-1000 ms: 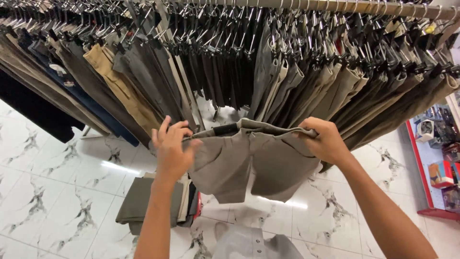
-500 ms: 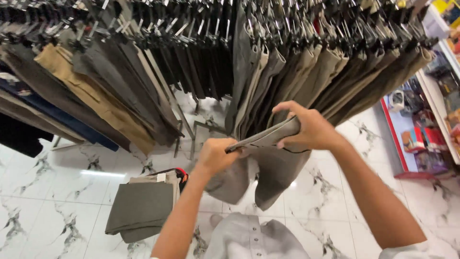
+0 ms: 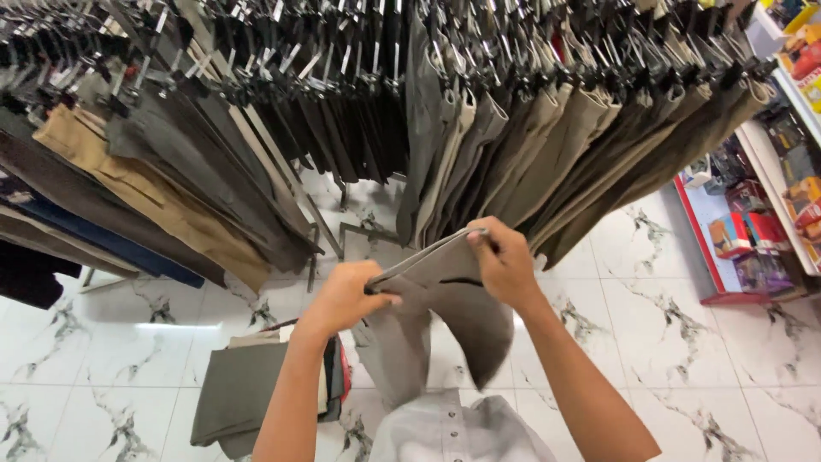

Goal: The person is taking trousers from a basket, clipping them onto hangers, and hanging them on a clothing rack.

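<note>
Far left, we see trousers on the left rail (image 3: pixel 162 188), tan, grey and navy, fanned out on clip hangers. Below them, a folded olive and grey stack (image 3: pixel 256 393) sits on the marble floor (image 3: pixel 94 342), near our left elbow. Our left hand (image 3: pixel 346 295) is closed, pinching the waistband end of the grey trousers (image 3: pixel 428 316). These are held in mid-air over the floor, in front of our chest, legs drooping down. Our right hand (image 3: pixel 505 265) is also closed, gripping the other waistband end, raised higher toward the right rail of trousers (image 3: pixel 556 145). Between the rails is a gap. Far right, a red shelf (image 3: pixel 727 257) holds boxed goods. Step, as we judge it: trousers in hand, being lined up with the rack. Next would call for keeping the waistband taut and level.
</note>
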